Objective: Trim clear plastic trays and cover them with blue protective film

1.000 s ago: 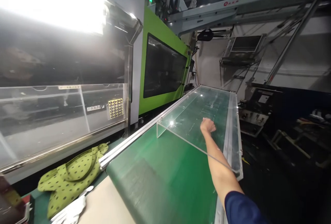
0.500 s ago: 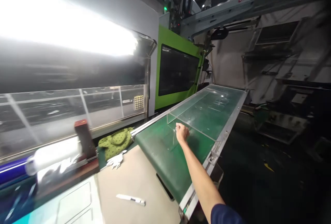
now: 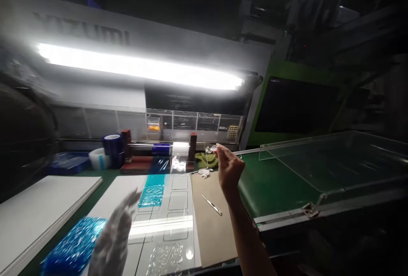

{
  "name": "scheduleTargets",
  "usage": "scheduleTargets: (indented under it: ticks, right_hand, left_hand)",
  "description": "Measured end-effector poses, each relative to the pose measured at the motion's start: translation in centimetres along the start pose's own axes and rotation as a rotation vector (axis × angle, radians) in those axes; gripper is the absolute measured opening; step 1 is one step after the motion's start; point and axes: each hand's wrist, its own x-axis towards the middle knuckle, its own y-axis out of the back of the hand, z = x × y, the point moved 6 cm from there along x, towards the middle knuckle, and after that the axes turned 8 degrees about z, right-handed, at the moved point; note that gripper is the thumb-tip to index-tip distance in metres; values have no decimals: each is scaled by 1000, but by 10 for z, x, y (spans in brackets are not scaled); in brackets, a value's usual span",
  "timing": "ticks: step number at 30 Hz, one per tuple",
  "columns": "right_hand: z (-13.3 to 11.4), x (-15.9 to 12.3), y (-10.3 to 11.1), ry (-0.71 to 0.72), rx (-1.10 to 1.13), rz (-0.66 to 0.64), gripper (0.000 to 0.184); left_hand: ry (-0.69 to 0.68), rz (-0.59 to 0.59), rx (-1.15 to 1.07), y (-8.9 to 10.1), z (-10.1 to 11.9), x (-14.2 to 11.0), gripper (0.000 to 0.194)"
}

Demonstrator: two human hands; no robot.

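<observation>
right hand (image 3: 230,170) — fingers clenched, pinching a thin clear plastic piece (image 3: 210,149); piece held up just beside a green conveyor belt (image 3: 270,193); left hand (image 3: 112,240) — blurred, fingers cannot be told

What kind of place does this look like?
Probably a plastics moulding workshop: there's a large green moulding machine, a green conveyor belt under a clear acrylic guard, and a small clear plastic piece in the right hand.

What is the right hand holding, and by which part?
The right hand pinches a thin, clear, curled plastic piece at its near end between the fingertips; little more shows.
</observation>
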Motion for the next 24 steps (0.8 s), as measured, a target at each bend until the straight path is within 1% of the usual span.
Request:
scheduleTargets:
  ticks: [3,5,8,10,13,17,20,24]
  right_hand:
    - [-57,2,11,85,120,74,24]
    - [-87,2,21,137,183,120,22]
    - [-119,0,35,184,234,171,19]
    - [-136,-1,43,198,248,197,19]
    - [-155,-2,55,196,271,234,17]
    - [-173,-2,72,220,307,256,15]
    - [-181,-2,84,250,300,263,14]
    - [-188,-3,96,258,279,282,15]
  left_hand:
    - [-87,102,-10,18,37,30,42]
    - [-164,163,-27,24,66,46,45]
    - [-396,262,-86,28,114,54,45]
    - [-515,348,-124,30,137,53,43]
    - [-586,460,-192,33,153,49,42]
    - [-623,553,-253,39,165,45,44]
    - [-658,593,-233,42,179,42,47]
    - [-671,585,-206,45,196,44,56]
